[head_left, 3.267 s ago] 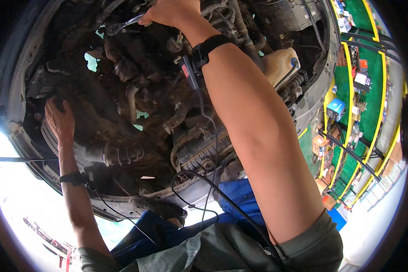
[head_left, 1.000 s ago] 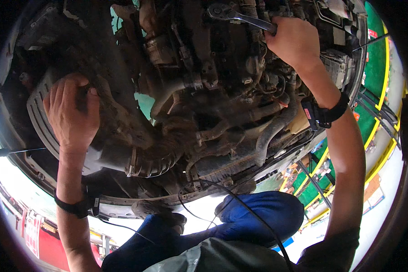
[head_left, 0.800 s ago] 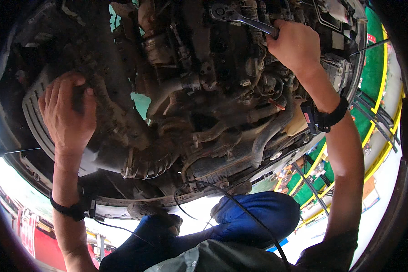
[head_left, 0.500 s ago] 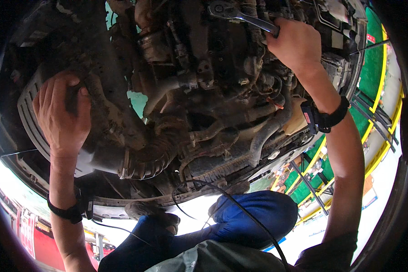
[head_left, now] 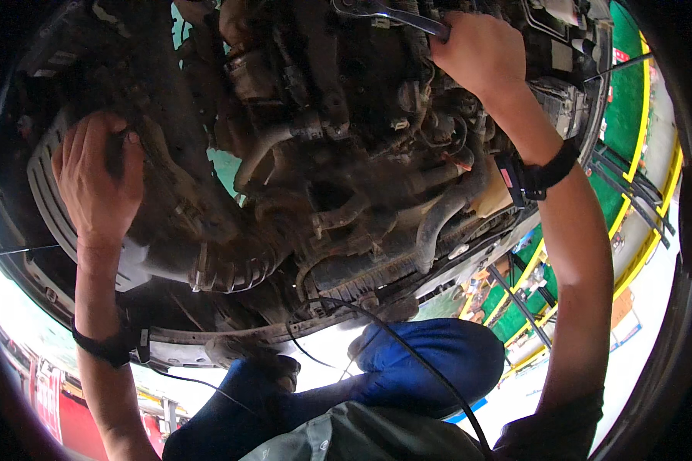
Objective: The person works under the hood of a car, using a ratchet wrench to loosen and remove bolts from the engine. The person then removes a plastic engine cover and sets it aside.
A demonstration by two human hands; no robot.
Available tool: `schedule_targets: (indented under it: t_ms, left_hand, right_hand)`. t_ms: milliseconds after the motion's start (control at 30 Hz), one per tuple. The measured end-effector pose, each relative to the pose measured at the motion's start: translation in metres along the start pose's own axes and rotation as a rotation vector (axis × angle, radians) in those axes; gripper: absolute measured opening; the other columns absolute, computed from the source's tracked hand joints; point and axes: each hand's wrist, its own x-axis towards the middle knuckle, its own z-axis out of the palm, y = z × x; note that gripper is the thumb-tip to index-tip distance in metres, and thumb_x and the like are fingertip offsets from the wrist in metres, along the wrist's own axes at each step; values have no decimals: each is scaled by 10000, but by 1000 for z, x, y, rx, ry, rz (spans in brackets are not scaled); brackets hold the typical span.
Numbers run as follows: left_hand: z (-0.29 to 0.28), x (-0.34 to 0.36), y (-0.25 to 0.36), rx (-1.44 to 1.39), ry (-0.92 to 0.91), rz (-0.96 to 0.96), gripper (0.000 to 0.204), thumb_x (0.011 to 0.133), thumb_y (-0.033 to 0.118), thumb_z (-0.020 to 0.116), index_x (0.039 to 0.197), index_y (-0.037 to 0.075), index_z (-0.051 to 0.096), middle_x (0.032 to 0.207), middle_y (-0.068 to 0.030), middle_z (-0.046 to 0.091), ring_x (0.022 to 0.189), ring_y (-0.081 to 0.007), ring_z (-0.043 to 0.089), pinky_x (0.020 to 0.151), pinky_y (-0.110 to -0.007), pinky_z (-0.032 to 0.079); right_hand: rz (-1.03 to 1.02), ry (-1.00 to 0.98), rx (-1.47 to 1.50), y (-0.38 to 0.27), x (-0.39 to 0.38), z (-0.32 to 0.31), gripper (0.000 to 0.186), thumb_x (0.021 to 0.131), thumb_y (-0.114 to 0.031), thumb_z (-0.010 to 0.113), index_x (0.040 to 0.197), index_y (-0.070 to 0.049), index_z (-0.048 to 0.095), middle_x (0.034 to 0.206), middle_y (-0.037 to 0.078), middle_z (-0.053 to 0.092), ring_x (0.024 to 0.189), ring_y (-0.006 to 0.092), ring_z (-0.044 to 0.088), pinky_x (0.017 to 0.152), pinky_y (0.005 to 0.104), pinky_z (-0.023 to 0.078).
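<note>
Ratchet wrench of bright grey metal (head_left: 407, 18), round-headed and straight-handled, lies at the upper edge of the frame, right of centre. Its handle slants down and rightward into the bare right hand (head_left: 484, 55); the head points left, partly cut off by the frame edge. Right fingers: curled closed around the handle's lower end, back of hand toward the camera, fingertips hidden. Forearm rises from the lower right and bends inward at the wrist, which bears a black strap with a small dark box (head_left: 550, 175).

Bare left hand (head_left: 96, 180), left side of frame: back of hand up, fingers pointing to the top, lying over a black ribbed plastic housing (head_left: 48, 190). Fingers close together and slightly bent, thumb set apart to the right with a dark gap between. Cannot tell whether these fingertips have hold of anything. Forearm nearly vertical; a second black strap (head_left: 100, 347) circles the wrist.

Below and right of the left hand: dark corrugated duct (head_left: 242, 265), joined to the housing. Curved grey-black hose (head_left: 437, 223) lies right of centre, well below the wrench. Thin black cable (head_left: 407, 346) arcs across blue trousers (head_left: 438, 357) at lower centre.
</note>
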Motion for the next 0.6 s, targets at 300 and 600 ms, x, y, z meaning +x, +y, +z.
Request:
schedule_targets:
  t_ms: [300, 600]
  left_hand:
    - [1, 1, 4, 98, 3, -7, 218, 962, 317, 619, 1070, 138, 682, 1123, -81, 689, 1161, -293, 631, 1085, -448, 398]
    - [8, 2, 4, 165, 63, 8, 259, 971, 352, 596, 1048, 122, 689, 1111, -85, 692, 1143, -307, 623, 1060, -458, 409]
  right_hand:
    - [97, -313, -68, -9, 13, -20, 432, 893, -281, 674, 539, -102, 504, 510, 73, 415, 460, 244, 423, 443, 430, 380]
    - [-220, -352, -335, -12, -4, -39, 250, 981, -273, 625, 894, -76, 752, 789, 110, 623, 668, 299, 599, 555, 442, 537]
